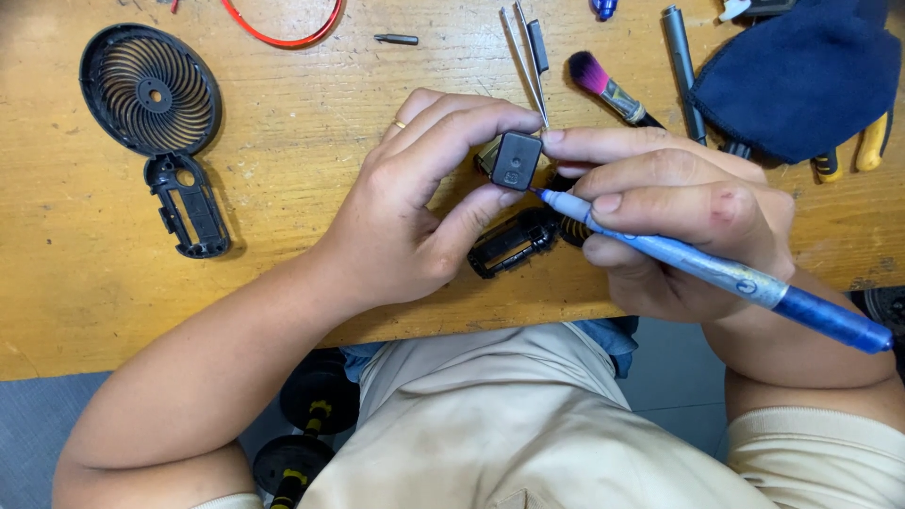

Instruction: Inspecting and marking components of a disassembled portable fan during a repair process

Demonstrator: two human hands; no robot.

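Observation:
My left hand [415, 203] grips a small black square part [517, 161] between thumb and forefinger, above a black plastic handle housing [509, 243] lying on the wooden table [283, 188]. My right hand [679, 203] holds a blue screwdriver [716, 273] like a pen, its tip touching the lower right edge of the square part. A ring sits on one finger of my left hand. What lies under my fingers is hidden.
A round black fan grille with a handle shell [156, 104] lies at the far left. At the back are tweezers [526, 57], a screwdriver bit [396, 40], a small brush [608, 90], a grey pen [681, 57], a red wire loop [283, 28], a dark blue cloth [801, 75]. Dumbbells [311, 424] rest on the floor.

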